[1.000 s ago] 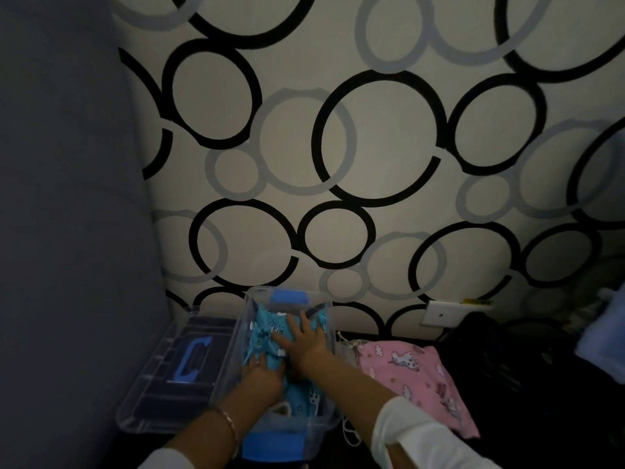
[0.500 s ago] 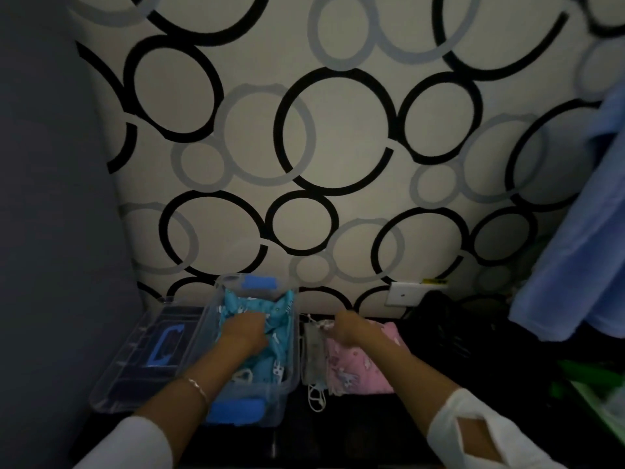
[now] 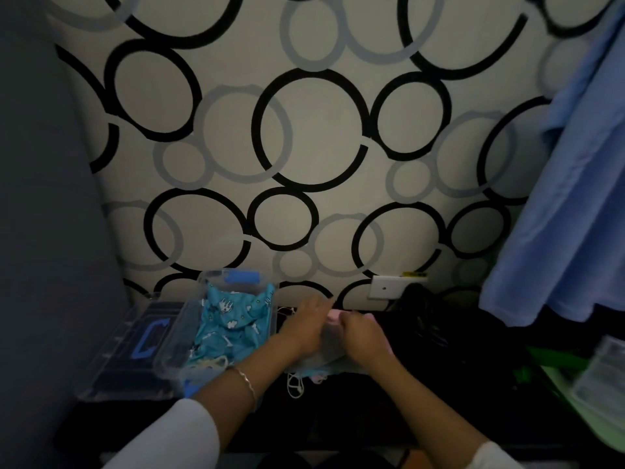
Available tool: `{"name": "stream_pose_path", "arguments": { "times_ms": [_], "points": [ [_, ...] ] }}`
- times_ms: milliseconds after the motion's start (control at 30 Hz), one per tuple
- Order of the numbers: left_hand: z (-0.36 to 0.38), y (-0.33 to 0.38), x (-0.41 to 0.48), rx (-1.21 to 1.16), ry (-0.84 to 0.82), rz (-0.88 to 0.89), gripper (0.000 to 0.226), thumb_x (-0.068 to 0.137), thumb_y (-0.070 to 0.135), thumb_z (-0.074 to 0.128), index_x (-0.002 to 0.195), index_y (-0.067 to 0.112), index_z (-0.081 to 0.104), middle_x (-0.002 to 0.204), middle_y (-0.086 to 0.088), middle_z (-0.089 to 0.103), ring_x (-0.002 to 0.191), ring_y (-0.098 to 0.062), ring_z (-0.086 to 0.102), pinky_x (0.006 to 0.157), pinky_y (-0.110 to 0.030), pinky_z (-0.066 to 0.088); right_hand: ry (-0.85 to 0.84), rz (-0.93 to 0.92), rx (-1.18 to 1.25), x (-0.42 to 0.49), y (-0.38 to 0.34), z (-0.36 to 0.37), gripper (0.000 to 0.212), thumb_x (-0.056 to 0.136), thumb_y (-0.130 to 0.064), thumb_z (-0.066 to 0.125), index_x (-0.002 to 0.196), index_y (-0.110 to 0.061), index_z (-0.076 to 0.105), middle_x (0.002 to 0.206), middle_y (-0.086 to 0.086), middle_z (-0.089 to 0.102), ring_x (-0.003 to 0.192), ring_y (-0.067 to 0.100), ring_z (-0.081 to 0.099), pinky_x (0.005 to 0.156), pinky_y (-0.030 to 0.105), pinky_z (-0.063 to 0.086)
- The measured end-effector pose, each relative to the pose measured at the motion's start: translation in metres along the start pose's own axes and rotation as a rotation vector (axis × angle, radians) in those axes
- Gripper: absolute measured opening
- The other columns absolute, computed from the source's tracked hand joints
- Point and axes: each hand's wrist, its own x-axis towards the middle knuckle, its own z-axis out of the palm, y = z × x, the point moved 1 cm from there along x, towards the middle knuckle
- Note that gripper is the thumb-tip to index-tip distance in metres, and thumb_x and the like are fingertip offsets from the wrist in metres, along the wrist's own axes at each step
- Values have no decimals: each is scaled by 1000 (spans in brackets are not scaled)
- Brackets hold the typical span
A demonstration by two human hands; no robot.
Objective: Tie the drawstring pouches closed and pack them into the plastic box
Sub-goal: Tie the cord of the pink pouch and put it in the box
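A clear plastic box (image 3: 189, 319) with blue clips stands at the lower left on a dark surface. A blue cartoon-print pouch (image 3: 230, 330) fills it. Just right of the box lies a pink pouch (image 3: 333, 314), mostly hidden under both hands. My left hand (image 3: 306, 324) rests on its left side and my right hand (image 3: 358, 335) grips its top edge. White drawstring loops (image 3: 296, 384) trail out below the hands. How firmly each hand holds the fabric is hard to see in the dim light.
The box's clear lid (image 3: 135, 346) with a blue handle lies flat left of the box, against a grey wall. A wall socket (image 3: 385, 287) and a black bundle (image 3: 422, 316) sit behind. Blue cloth (image 3: 558, 214) hangs at right; a green tray (image 3: 592, 394) lies at the lower right.
My left hand has left the blue pouch in the box and moved right onto the pink pouch. My right hand stays on the pink pouch. The camera view has shifted right.
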Motion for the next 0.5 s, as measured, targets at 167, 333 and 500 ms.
{"name": "stream_pose_path", "arguments": {
  "times_ms": [167, 333, 500],
  "points": [
    [3, 20, 15, 169, 154, 1, 35, 97, 30, 48, 131, 23, 52, 137, -5, 48, 130, -27, 39, 103, -43, 35, 187, -16, 118, 2, 39, -66, 21, 92, -21, 47, 71, -21, 48, 79, -2, 59, 76, 23, 61, 61, 30, 42],
    [-14, 27, 14, 21, 420, 14, 23, 100, 31, 43, 97, 18, 62, 99, -1, 65, 95, -23, 59, 88, -38, 40, 330, 11, 297, -6, 75, -89, 14, 92, -14, 51, 83, -16, 60, 78, 3, 66, 70, 20, 62, 64, 39, 53],
    [-28, 47, 11, -174, 455, 48, 17, 101, 25, 38, 89, 17, 47, 81, 1, 56, 74, -17, 54, 57, -29, 33, 500, -19, 466, -8, 85, -100, 21, 94, -10, 51, 75, -20, 55, 72, -2, 59, 65, 12, 54, 56, 30, 43]
  ]
}}
